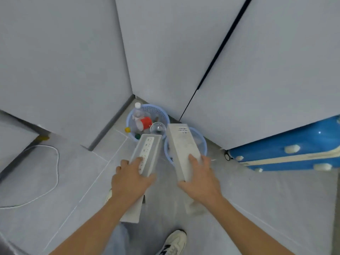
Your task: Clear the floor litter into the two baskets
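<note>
My left hand (131, 178) grips a long white box printed with a power strip (147, 151), its far end close to the left blue basket (131, 115). My right hand (200, 178) grips a second long white box (181, 146), held over the right blue basket (201, 142) and covering most of it. The left basket holds a clear plastic bottle (138, 112), a red cup (146, 123), a clear dome lid (157, 127) and small caps. What lies in the right basket is hidden.
Both baskets stand in a corner of grey walls. A blue suitcase (287, 146) lies to the right against the wall. A white cable (55, 170) loops over the floor tiles on the left. My white shoe (173, 242) is at the bottom.
</note>
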